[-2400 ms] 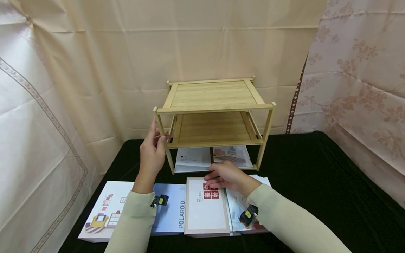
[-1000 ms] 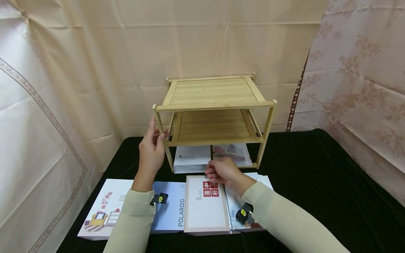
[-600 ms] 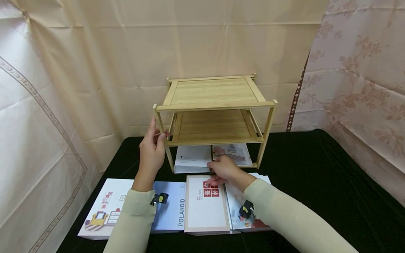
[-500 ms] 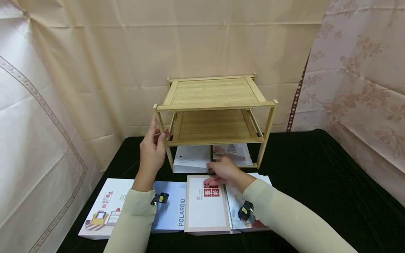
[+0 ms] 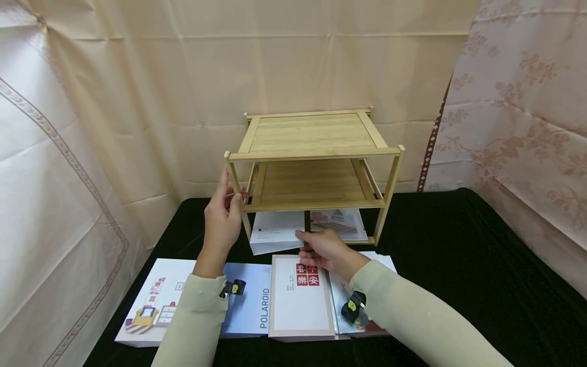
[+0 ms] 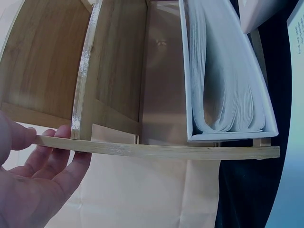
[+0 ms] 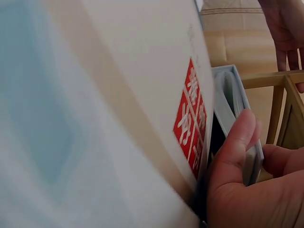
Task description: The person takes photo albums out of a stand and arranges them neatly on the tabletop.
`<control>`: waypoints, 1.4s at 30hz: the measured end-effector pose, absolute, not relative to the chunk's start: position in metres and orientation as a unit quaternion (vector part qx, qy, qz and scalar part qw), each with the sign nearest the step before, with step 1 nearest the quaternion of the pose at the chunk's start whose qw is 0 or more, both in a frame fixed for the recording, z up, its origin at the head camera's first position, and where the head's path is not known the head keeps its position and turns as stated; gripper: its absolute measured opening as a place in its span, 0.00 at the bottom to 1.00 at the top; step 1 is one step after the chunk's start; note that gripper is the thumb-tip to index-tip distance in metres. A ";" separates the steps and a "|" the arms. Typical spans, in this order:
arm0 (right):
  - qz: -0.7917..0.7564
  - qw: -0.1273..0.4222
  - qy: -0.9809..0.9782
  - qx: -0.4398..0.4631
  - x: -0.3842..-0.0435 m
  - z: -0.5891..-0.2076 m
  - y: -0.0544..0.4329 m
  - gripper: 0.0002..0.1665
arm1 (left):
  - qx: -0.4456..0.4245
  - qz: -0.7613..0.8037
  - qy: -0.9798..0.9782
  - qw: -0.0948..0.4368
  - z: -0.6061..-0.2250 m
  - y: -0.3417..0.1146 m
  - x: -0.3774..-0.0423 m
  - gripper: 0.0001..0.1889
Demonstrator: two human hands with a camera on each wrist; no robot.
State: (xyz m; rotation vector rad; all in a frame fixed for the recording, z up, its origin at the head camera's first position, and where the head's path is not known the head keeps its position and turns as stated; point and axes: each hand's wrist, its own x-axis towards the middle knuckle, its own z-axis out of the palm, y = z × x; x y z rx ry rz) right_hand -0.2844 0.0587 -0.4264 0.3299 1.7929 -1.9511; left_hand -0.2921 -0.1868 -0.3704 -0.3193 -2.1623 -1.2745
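A two-tier wooden shelf (image 5: 316,153) stands at the back of the table. My left hand (image 5: 221,219) holds its front left post; the left wrist view has the thumb on one side of the wood and the fingers behind it. Under the lower board lies a white photo album (image 5: 277,232), its sleeve pages visible in the left wrist view. My right hand (image 5: 327,250) pinches the album's front right corner, thumb on top. Right of that album, a second album with a printed picture cover (image 5: 341,224) lies under the board.
Along the front lie a white album with cartoon drawings (image 5: 151,306), a blue POLAROID album (image 5: 249,300), a beige-bordered album with red characters (image 5: 300,311) and a pale blue picture album (image 5: 346,300). Black cloth (image 5: 458,275) covers the table; curtains hang behind and at both sides.
The white photo album's front edge has come slightly forward and turned a little. My right thumb has moved onto its corner and the fingers have curled in. My left hand stays on the post.
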 end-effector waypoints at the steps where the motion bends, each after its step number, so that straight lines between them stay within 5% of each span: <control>1: -0.712 0.235 0.651 0.121 -0.284 -0.425 0.058 0.24 | -0.120 -0.481 -0.815 0.301 -0.370 -0.187 -0.292 0.39; 17: -0.747 0.224 0.621 0.074 -0.283 -0.418 0.058 0.19 | -0.125 -0.479 -0.812 0.309 -0.367 -0.188 -0.293 0.39; 42: -0.745 0.245 0.620 0.028 -0.240 -0.425 0.087 0.25 | -0.130 -0.473 -0.816 0.305 -0.373 -0.189 -0.291 0.38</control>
